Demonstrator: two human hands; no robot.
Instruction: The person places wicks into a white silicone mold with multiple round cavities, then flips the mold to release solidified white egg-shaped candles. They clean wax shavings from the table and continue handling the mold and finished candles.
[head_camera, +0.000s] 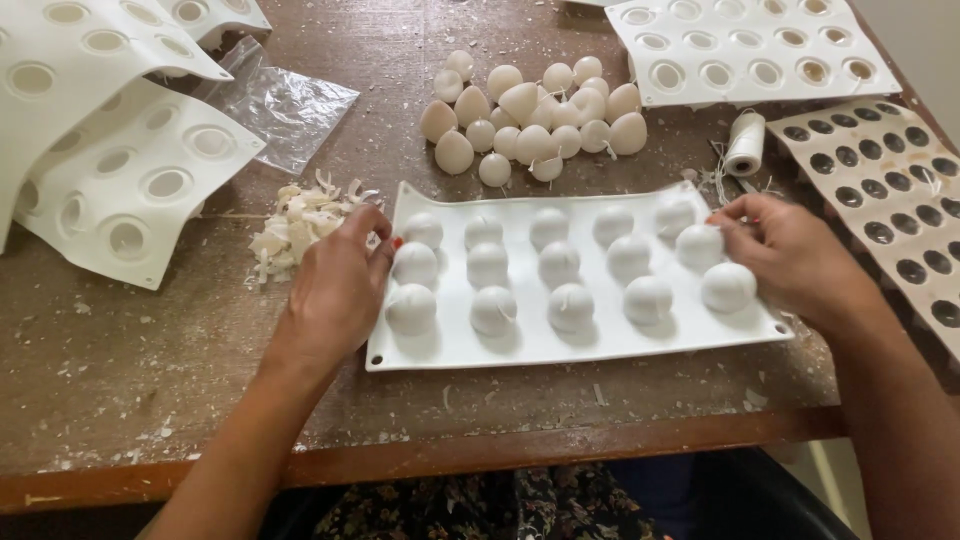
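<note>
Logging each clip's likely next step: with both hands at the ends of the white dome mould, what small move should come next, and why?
Probably press out one dome at the right end. The right hand rests fingers on the domes there, the left hand steadies the other end of the white mould, all its domes look full, and a pile of loose wax pieces lies behind.

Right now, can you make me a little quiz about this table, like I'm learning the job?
1. True or false: both hands touch the white tray of round balls.
2. What lies in a pile behind the tray? A) egg-shaped white pieces B) spoons C) coins
3. Which hand is nearer the spool of thread?

Key:
1. True. The left hand is at the tray's left end, the right hand at its right end.
2. A, the egg-shaped white pieces.
3. The right hand.
</note>
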